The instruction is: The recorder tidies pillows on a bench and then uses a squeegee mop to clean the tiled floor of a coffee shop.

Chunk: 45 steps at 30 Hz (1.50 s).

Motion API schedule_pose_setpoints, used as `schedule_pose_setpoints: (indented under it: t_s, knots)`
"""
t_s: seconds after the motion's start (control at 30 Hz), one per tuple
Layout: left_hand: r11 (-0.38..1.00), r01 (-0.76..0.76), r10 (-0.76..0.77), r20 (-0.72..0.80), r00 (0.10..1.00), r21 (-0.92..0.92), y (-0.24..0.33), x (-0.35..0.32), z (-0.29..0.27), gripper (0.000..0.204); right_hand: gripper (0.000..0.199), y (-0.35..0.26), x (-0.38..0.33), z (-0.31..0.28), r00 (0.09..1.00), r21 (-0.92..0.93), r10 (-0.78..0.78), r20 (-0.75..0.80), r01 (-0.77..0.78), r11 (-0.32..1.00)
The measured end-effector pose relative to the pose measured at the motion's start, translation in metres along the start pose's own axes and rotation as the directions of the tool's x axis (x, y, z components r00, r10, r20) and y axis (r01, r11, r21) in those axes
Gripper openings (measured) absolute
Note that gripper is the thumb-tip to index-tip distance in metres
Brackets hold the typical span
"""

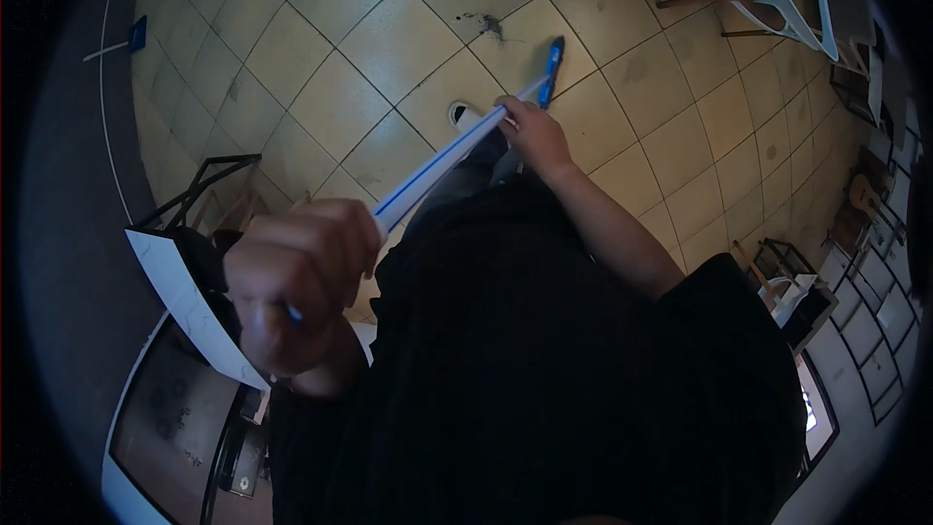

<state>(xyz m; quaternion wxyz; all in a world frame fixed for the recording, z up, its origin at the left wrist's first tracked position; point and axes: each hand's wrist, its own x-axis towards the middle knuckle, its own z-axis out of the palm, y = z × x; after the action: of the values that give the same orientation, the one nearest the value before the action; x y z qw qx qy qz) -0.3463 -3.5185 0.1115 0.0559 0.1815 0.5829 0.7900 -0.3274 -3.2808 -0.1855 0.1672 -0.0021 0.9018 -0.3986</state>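
My left hand (301,282) is closed in a fist around the upper end of a broom's white handle (437,170), which has a blue stripe along it. Lower down the same handle, my right hand (536,139) grips with its fingers wrapped round. The handle slants away from me to a narrow blue broom head (552,73) with dark ends, resting on the tiled floor. A little to the left of the head lies a small heap of dark dirt (491,27). One shoe (464,116) of mine shows beside the handle.
Yellowish tiles (311,49) cover the floor, with dark stains here and there. White chairs (768,0) with wooden legs stand at the far right. A white marbled tabletop (185,292) is close on my left. A guitar (863,192) is by the right wall.
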Motion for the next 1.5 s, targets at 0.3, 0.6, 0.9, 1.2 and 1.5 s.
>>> schedule_pose_setpoints:
  t_s: [0.3,0.6,0.9,1.2,1.5]
  knots:
    - [0.966,0.258,-0.257,0.078,0.963,-0.007,-0.071,0.009,0.048,0.042,0.030,0.080,-0.054,0.018,0.955,-0.012,0.281,0.096,-0.281,0.960]
    - [0.998,0.040,-0.040,-0.008,0.999,0.042,-0.038,0.033,0.024,0.056,0.030,0.026,0.030,0.010,0.993,0.049,0.120,0.007,-0.120,0.992]
    - [0.999,0.048,-0.048,0.069,0.996,0.003,-0.031,0.025,0.041,0.054,0.033,0.043,-0.012,-0.029,0.988,0.026,0.150,-0.034,-0.149,0.988]
    - [0.960,0.050,-0.106,0.195,0.975,0.274,-0.037,0.020,0.052,0.040,0.027,0.036,0.029,0.019,0.983,-0.108,0.106,0.148,-0.091,0.990]
    - [0.943,-0.104,0.153,-0.134,0.979,0.316,-0.014,0.016,0.060,0.048,0.027,-0.031,0.099,0.005,0.984,-0.064,-0.143,0.107,0.150,0.987]
